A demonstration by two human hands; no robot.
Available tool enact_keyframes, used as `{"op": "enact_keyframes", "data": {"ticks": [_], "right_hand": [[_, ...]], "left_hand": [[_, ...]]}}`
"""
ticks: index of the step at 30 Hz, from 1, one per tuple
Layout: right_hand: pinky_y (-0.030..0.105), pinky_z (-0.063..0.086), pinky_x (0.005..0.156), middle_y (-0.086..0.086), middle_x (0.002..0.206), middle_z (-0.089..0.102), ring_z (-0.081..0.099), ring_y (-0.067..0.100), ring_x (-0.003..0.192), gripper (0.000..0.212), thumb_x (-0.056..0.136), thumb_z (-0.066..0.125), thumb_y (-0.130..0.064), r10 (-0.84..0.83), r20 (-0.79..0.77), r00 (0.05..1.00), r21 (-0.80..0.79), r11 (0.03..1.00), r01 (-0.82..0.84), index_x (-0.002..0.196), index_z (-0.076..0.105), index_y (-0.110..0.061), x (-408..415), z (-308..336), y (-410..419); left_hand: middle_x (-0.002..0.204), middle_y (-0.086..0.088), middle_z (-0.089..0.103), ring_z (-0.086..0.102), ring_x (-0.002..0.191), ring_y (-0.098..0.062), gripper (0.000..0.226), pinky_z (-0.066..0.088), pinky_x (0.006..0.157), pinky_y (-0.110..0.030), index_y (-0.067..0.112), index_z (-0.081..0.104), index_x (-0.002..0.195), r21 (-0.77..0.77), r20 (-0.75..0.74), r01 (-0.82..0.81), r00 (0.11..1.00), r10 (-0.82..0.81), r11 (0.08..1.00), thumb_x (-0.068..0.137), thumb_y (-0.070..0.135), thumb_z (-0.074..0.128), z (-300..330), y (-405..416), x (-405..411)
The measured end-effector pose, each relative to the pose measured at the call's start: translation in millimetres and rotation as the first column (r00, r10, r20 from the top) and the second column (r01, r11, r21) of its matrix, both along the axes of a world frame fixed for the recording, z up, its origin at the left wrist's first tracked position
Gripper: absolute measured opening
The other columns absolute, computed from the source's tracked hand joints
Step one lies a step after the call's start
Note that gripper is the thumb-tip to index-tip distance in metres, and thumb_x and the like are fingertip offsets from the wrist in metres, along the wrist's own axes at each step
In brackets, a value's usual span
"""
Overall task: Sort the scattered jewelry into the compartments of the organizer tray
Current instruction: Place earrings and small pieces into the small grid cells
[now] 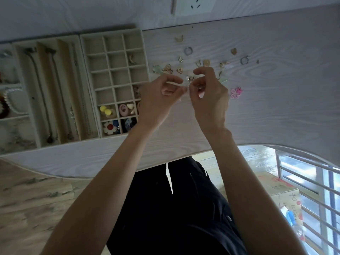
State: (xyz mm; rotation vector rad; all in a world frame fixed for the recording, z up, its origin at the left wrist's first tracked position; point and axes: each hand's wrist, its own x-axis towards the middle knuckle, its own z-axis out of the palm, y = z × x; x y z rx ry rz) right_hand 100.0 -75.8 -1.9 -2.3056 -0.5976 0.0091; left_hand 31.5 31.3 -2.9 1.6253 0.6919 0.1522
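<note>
Both my hands meet over the white table, just right of the grid organizer tray (147,57). My left hand (160,100) and my right hand (209,92) each pinch a small earring (186,88) between their fingertips; its shape is too small to tell. Scattered jewelry lies beyond the hands: gold heart earrings (167,69), a silver ring (188,50), a second ring (244,60), a pink flower piece (236,92). The tray's near compartments hold yellow studs (105,110), a pink oval piece (122,109) and a white flower (109,127). One far compartment holds a gold earring (131,59).
A necklace tray (39,100) with long slots stands left of the grid tray, and a pearl bracelet (12,102) lies further left. The table's curved front edge (110,173) runs near my body. A wall socket (196,4) sits behind. A window railing (303,190) is lower right.
</note>
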Motion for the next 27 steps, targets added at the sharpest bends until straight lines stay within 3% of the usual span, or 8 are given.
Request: {"op": "enact_keyframes", "data": {"ticks": [4, 6, 8, 11, 16, 21, 24, 27], "right_hand": [[0.015, 0.048, 0.066, 0.002, 0.08, 0.066, 0.06, 0.008, 0.07, 0.018, 0.082, 0.063, 0.001, -0.113, -0.118, 0.987, 0.084, 0.989, 0.123, 0.099, 0.061, -0.003, 6, -5, -2], [0.012, 0.048, 0.068, -0.002, 0.078, 0.064, 0.06, 0.005, 0.07, 0.016, 0.08, 0.064, 0.001, -0.147, -0.248, 0.958, 0.159, 0.969, 0.19, 0.095, 0.061, -0.005, 9, -4, -5], [0.015, 0.05, 0.07, -0.007, 0.079, 0.063, 0.062, 0.005, 0.073, 0.018, 0.079, 0.068, -0.003, -0.143, -0.376, 0.915, 0.204, 0.951, 0.232, 0.093, 0.062, -0.011, 11, 0, -5], [0.022, 0.054, 0.074, -0.005, 0.086, 0.063, 0.066, 0.012, 0.078, 0.021, 0.08, 0.072, -0.007, -0.019, -0.502, 0.865, 0.228, 0.961, 0.153, 0.094, 0.059, -0.016, 5, 9, 0], [0.031, 0.058, 0.07, -0.004, 0.085, 0.058, 0.065, 0.012, 0.073, 0.027, 0.08, 0.074, -0.012, 0.205, -0.605, 0.77, 0.322, 0.947, 0.001, 0.089, 0.051, -0.023, -18, 19, 25], [0.018, 0.052, 0.069, 0.001, 0.083, 0.065, 0.067, 0.013, 0.075, 0.015, 0.082, 0.069, -0.002, 0.335, -0.573, 0.748, 0.328, 0.93, -0.166, 0.085, 0.059, -0.013, -35, 18, 46], [0.027, 0.055, 0.07, 0.0, 0.08, 0.067, 0.065, 0.013, 0.075, 0.012, 0.08, 0.069, -0.003, 0.303, -0.479, 0.824, 0.252, 0.947, -0.201, 0.084, 0.063, -0.012, -47, 10, 61], [0.036, 0.048, 0.067, -0.013, 0.071, 0.059, 0.056, 0.019, 0.08, 0.012, 0.075, 0.074, -0.014, 0.244, -0.244, 0.939, 0.072, 0.97, -0.234, 0.084, 0.064, -0.014, -58, 1, 75]], "left_hand": [[0.084, 0.005, 0.071, 0.068, 0.076, -0.006, 0.01, 0.054, 0.078, -0.03, 0.016, 0.065, 0.096, 0.269, -0.024, 0.064, 0.998, -0.06, 0.961, 0.087, 0.019, 0.068, -3, 0, -2], [0.087, 0.002, 0.072, 0.068, 0.081, -0.015, 0.017, 0.052, 0.076, -0.034, 0.015, 0.065, 0.103, 0.542, -0.13, 0.193, 0.981, -0.145, 0.818, 0.091, 0.027, 0.063, -4, 2, -2], [0.099, -0.007, 0.07, 0.065, 0.093, -0.026, 0.028, 0.046, 0.079, -0.037, 0.015, 0.063, 0.116, 0.673, -0.255, 0.299, 0.952, -0.167, 0.677, 0.094, 0.032, 0.058, 0, 5, -1], [0.115, -0.003, 0.066, 0.062, 0.104, -0.019, 0.034, 0.045, 0.09, -0.031, 0.015, 0.06, 0.125, 0.608, -0.128, 0.265, 0.963, -0.237, 0.749, 0.092, 0.026, 0.06, 8, 16, -10], [0.089, 0.014, 0.067, 0.065, 0.08, -0.003, 0.016, 0.053, 0.072, -0.019, 0.016, 0.069, 0.103, 0.325, 0.052, 0.142, 0.985, -0.167, 0.935, 0.089, 0.011, 0.065, 15, 38, -48], [0.086, 0.02, 0.066, 0.063, 0.075, 0.005, 0.01, 0.049, 0.066, -0.012, 0.022, 0.07, 0.096, 0.32, -0.012, -0.087, 0.995, 0.096, 0.943, 0.088, 0.016, 0.067, 13, 64, -79], [0.087, 0.018, 0.066, 0.062, 0.076, 0.005, 0.012, 0.046, 0.07, -0.007, 0.025, 0.07, 0.099, 0.396, -0.044, -0.094, 0.992, 0.121, 0.913, 0.089, 0.02, 0.066, 9, 79, -84], [0.089, 0.011, 0.067, 0.057, 0.074, 0.005, 0.014, 0.039, 0.071, -0.007, 0.021, 0.073, 0.099, 0.519, -0.066, -0.049, 0.993, 0.097, 0.854, 0.089, 0.024, 0.065, 3, 90, -81]]}}
